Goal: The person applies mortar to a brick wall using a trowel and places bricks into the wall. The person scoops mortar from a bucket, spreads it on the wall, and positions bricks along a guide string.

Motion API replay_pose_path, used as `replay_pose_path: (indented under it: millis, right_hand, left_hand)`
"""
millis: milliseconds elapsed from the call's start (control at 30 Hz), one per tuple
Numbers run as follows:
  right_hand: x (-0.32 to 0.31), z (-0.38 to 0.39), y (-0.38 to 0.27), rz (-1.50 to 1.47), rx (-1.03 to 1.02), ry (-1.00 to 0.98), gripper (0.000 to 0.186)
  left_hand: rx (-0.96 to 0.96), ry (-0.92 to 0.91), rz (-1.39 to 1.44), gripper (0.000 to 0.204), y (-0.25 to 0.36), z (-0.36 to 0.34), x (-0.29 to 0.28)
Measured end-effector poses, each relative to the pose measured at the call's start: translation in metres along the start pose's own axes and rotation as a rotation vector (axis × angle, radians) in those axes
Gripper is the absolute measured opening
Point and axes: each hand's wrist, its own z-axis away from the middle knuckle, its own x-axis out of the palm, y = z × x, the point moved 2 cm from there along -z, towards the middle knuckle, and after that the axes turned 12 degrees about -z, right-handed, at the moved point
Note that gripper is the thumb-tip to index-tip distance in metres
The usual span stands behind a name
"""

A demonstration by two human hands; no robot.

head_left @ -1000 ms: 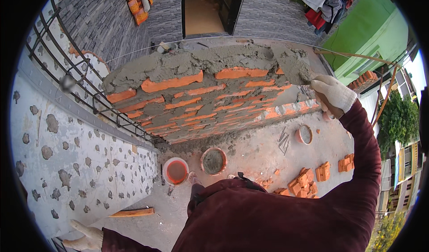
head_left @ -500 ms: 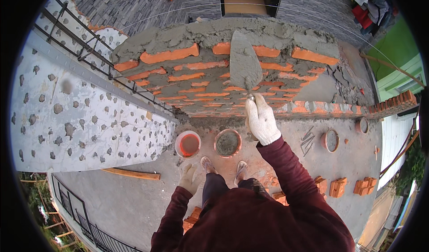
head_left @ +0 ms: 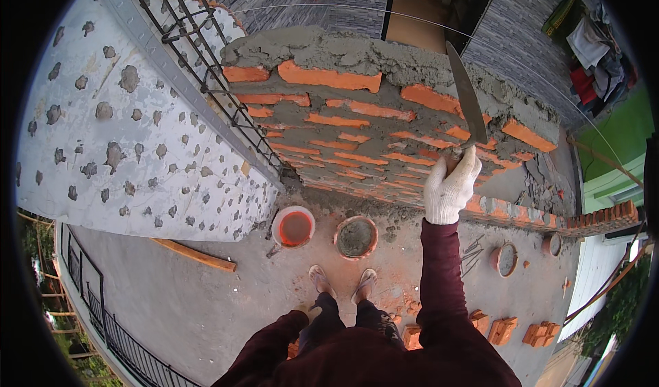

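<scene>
In my right hand (head_left: 451, 186), gloved in white, is the handle of a trowel (head_left: 468, 99). Its blade is tilted nearly on edge and points away from me over the right part of the brick wall (head_left: 329, 78). Wet grey mortar (head_left: 405, 61) lies thick and uneven along the wall's top and fills the joints between orange bricks. Whether the blade touches that mortar I cannot tell. My left hand (head_left: 313, 312) hangs low beside my left leg, mostly hidden by the sleeve, its fingers unclear.
By the wall's foot stand a pail with reddish liquid (head_left: 295, 228) and a mortar bucket (head_left: 356, 238). A steel rebar cage (head_left: 199, 51) rises at the left end, beside a pitted white panel (head_left: 130, 133). Brick stacks (head_left: 503, 331) lie at right. A thin string (head_left: 425, 20) spans above.
The trowel has shifted right along the wall and turned from flat to nearly on edge. My left hand has drawn in against my leg. The whole view has swung round.
</scene>
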Motion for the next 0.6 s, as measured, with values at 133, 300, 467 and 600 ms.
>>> replay_pose_path:
  millis: [133,300,467,600]
  right_hand:
    - [0.046,0.003,0.015,0.221,0.040,0.184,0.071]
    - [0.061,0.043,0.052,0.273,0.142,0.119,0.046]
    - [0.034,0.121,0.084,0.160,0.217,-0.077,0.045]
    - [-0.019,0.237,0.090,0.128,0.362,-0.579,0.050]
  left_hand:
    - [0.070,0.058,0.064,0.069,-0.014,-0.013,0.022]
    - [0.046,-0.041,0.089,0.072,-0.018,-0.020,0.045]
    - [0.027,-0.062,0.091,0.070,-0.023,-0.019,0.056]
    - [-0.065,-0.051,-0.079,0.072,-0.022,-0.013,0.069]
